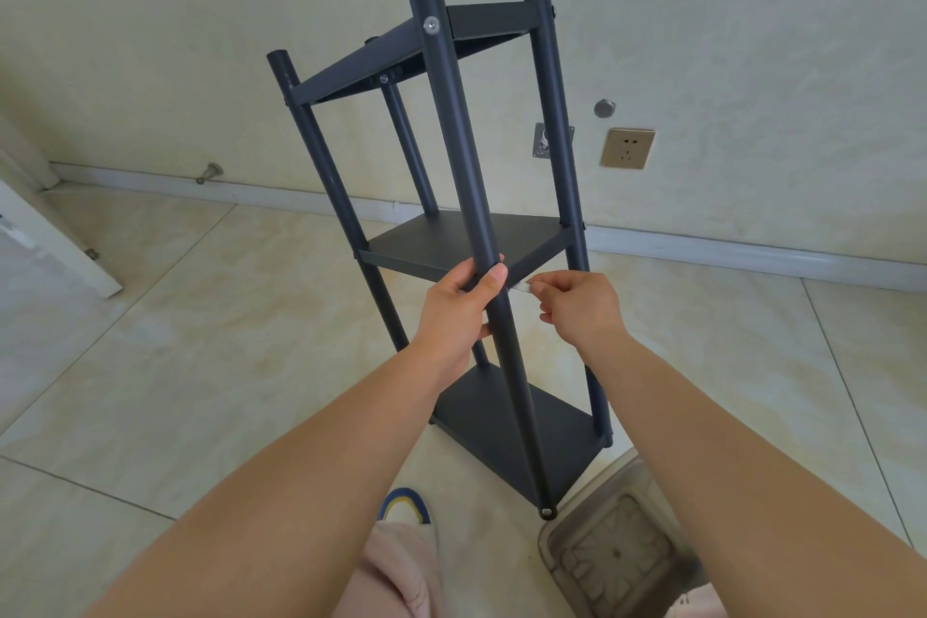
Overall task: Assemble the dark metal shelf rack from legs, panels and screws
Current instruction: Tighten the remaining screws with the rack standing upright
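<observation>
The dark metal shelf rack [454,126] stands on the tiled floor, tilted toward me, with three panels between its legs. A silver screw head [430,24] shows on the near leg at the top panel. My left hand [459,311] grips the near leg [511,366] at the level of the middle panel [441,243]. My right hand [579,309] pinches a small silver tool or screw [519,289] against that leg, just right of my left thumb. The bottom panel [501,432] lies near the floor.
A clear plastic container [617,552] sits on the floor at the lower right, beside the rack's near foot. My slippered foot [404,507] is below the rack. The wall behind carries a socket [627,148] and a small metal plate [552,141]. A white door edge [55,236] stands at left.
</observation>
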